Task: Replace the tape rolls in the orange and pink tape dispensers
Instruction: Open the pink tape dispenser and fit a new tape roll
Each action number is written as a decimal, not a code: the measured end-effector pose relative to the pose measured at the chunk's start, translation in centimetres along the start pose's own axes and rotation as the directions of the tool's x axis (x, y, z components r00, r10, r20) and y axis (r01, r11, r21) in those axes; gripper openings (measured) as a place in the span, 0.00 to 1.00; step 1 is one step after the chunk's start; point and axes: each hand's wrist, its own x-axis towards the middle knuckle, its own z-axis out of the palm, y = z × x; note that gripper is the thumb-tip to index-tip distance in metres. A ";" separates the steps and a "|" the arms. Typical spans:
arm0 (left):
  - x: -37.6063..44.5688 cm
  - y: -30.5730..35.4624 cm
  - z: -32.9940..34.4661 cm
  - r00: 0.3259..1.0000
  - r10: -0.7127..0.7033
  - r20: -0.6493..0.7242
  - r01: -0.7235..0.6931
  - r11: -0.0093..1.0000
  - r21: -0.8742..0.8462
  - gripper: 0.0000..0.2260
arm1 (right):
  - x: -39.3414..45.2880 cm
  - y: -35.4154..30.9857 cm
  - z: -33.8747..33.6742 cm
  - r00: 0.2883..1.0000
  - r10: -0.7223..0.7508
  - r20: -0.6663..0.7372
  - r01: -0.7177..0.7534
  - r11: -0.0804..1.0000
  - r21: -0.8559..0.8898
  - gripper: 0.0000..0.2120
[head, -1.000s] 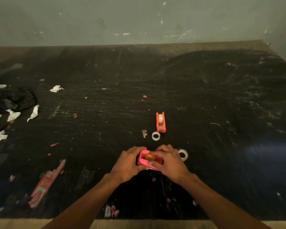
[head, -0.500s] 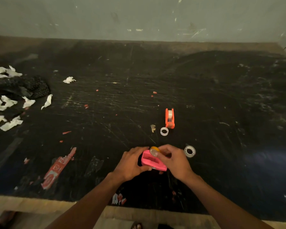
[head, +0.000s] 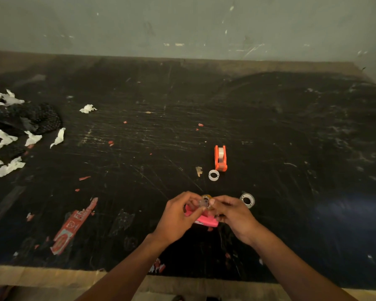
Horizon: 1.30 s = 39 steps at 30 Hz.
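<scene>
tape roll (head: 205,202) now lifted — hands (head: 178,216) pinching it

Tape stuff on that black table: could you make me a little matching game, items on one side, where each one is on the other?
Items:
1. orange dispenser
2. pink dispenser
3. empty white ring
4. clear tape roll

Places:
A. lying just right of the right hand
B. held between both hands
C. standing alone, farther back, tape inside
D. flat beside the orange dispenser's near end

Pairs: 1-C, 2-B, 3-D, 4-A
</scene>
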 end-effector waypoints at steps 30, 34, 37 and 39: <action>1.6 1.9 0.5 0.977 -0.213 0.012 0.212 0.959 -0.189 0.14 | 3.1 -0.6 -6.4 0.921 -0.119 -0.371 -0.246 0.562 -0.790 0.37; 1.5 1.8 0.1 0.972 -0.235 0.017 0.234 0.955 -0.183 0.14 | 3.5 -1.4 -7.0 0.942 -0.138 -0.307 -0.182 0.556 -0.811 0.23; 1.8 2.0 -0.1 0.966 -0.258 -0.008 0.250 0.943 -0.220 0.13 | 2.8 -2.2 -6.6 0.971 -0.165 -0.172 0.029 0.799 -0.601 0.17; 2.0 2.3 -0.1 0.961 -0.276 -0.029 0.262 0.935 -0.238 0.14 | 1.7 -2.9 -5.6 0.988 -0.140 -0.060 0.112 0.935 -0.337 0.17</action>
